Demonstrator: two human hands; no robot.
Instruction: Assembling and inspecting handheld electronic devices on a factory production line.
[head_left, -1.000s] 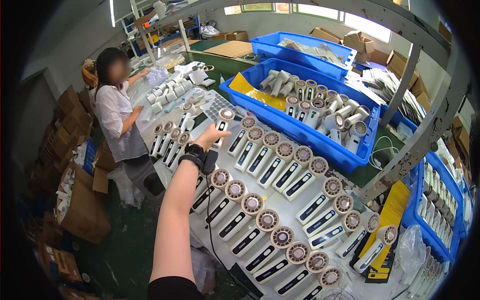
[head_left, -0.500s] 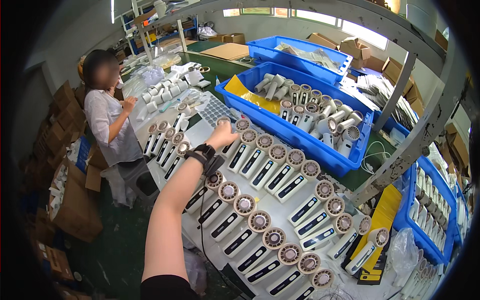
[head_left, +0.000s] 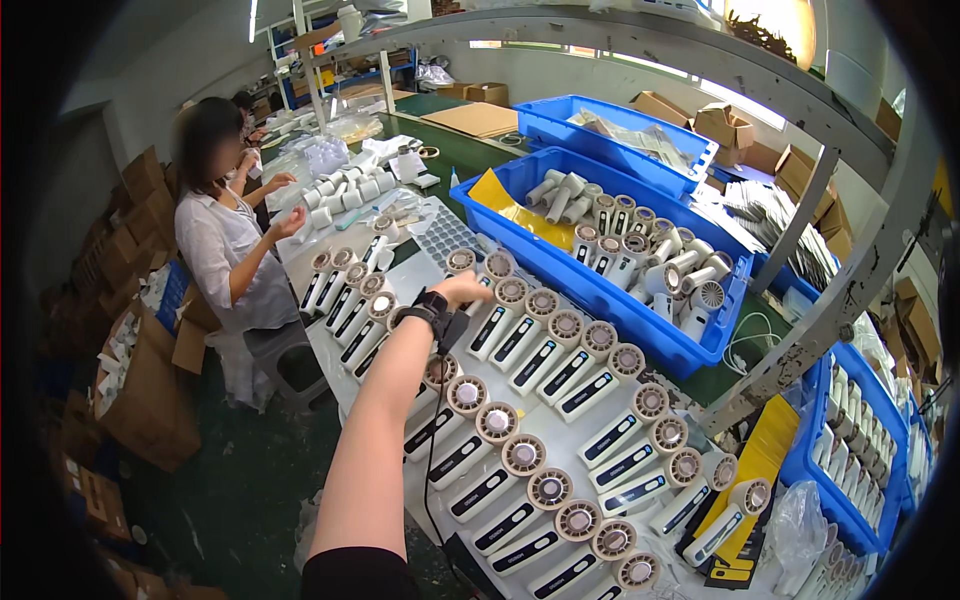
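Head view: left hand (head_left: 462,290) touches white handheld fans (head_left: 520,345) beside blue bin (head_left: 600,290).

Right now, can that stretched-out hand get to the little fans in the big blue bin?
Probably yes. The left hand is at the far fan row on the table, and the blue bin of fans sits open just beyond, nothing between.

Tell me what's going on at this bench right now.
A person's left hand, with a black strap at the wrist, reaches out over rows of small handheld fans laid flat on a white table. The fingers rest at the far end of the rows, by one fan's round head. The right hand is out of view. Beyond the rows, a blue bin holds more fans, loosely piled. On the left, a co-worker in a white shirt handles small parts at the same table.
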